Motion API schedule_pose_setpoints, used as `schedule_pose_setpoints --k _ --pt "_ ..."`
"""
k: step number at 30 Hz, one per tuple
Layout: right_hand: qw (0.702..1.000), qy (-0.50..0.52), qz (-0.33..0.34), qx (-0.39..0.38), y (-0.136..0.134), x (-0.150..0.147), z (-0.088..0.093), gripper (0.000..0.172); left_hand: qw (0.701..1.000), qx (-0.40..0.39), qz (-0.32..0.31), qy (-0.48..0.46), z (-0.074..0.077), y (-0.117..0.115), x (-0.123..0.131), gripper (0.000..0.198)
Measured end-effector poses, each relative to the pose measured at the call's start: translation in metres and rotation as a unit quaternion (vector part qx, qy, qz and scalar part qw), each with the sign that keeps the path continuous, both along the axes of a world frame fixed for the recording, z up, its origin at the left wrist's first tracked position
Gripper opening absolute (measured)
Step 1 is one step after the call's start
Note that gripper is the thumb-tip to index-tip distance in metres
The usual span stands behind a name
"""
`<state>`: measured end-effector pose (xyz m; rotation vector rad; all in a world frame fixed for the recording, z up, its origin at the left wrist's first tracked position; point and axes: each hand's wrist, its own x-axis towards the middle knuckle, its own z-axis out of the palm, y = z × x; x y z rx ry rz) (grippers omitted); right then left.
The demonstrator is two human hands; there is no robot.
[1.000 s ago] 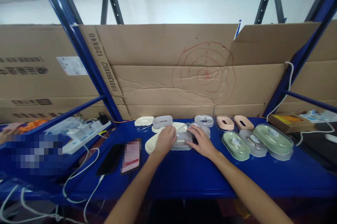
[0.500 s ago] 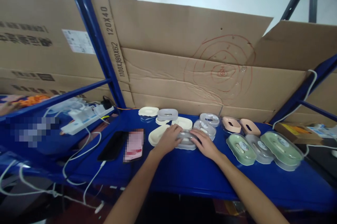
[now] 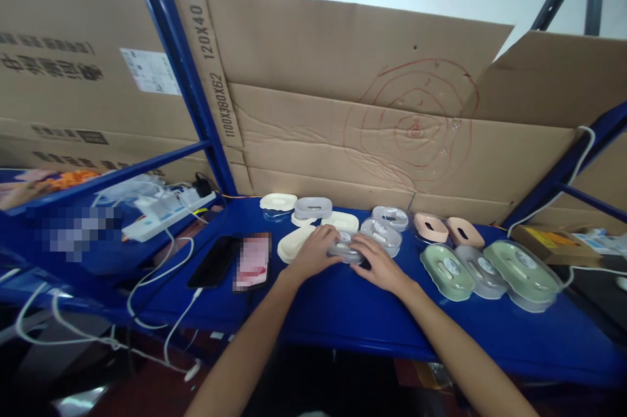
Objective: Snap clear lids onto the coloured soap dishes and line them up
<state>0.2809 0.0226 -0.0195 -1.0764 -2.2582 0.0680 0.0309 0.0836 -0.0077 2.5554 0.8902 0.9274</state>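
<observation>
Blue counter [image 3: 337, 302], cardboard backing [image 3: 294, 54] behind. Grey lidded case [image 3: 347, 251] directly between left hand [image 3: 316, 250] and right hand [image 3: 381, 265], long axis side to side, neither hand clearly nearer. Grip: curled fingers pinching case from both ends.

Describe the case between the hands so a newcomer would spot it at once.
On the blue table, before the tall cardboard, find the left hand and right hand. Between them sits a grey, clear-covered case. Other grey cases lie nearby, but only this one has both hands on it.
</observation>
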Motion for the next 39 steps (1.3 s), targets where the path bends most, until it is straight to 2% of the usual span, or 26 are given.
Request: schedule_pose_setpoints --k 4,7,13,17,21,26,29,33,37,39 --pt "1.0 -0.006 0.005 0.001 0.003 0.001 -0.004 0.044 1.0 -0.012 0.015 -0.005 -0.005 0.001 0.003 0.048" --pt "1.0 -0.013 0.0 0.005 0.004 0.003 -0.007 0.048 1.0 -0.024 0.013 -0.015 -0.008 0.001 0.004 0.055" --pt "0.998 -0.048 -0.033 -0.001 0.005 0.006 -0.014 0.082 0.998 -0.047 -0.025 -0.032 -0.003 -0.003 0.001 0.049" --pt "0.997 -0.068 -0.03 0.001 0.003 0.007 -0.009 0.074 0.996 -0.052 -0.042 -0.065 0.0 -0.006 0.002 0.046" --pt "0.996 -0.045 -0.043 0.064 0.001 0.015 0.006 0.065 0.992 -0.049 -0.031 -0.11 0.002 -0.006 0.005 0.042" --pt "0.99 -0.009 -0.084 0.109 0.0 0.025 0.017 0.064 0.992 -0.049 -0.024 -0.112 0.002 -0.008 0.007 0.067" --pt "0.994 -0.035 -0.052 0.092 -0.002 0.018 0.01 0.062 0.994 -0.061 -0.031 -0.081 -0.002 -0.008 0.006 0.08" --pt "0.996 -0.064 -0.031 0.045 -0.003 0.004 -0.001 0.064 0.995 -0.083 -0.04 -0.025 -0.007 -0.008 0.005 0.087" --pt "0.996 -0.083 -0.01 0.01 -0.003 0.011 0.008 0.066 0.995 -0.084 -0.047 0.009 -0.007 -0.009 0.007 0.082" --pt "0.997 -0.069 -0.033 0.014 -0.001 0.023 0.015 0.063 0.995 -0.08 -0.048 0.017 -0.005 -0.01 0.008 0.075"
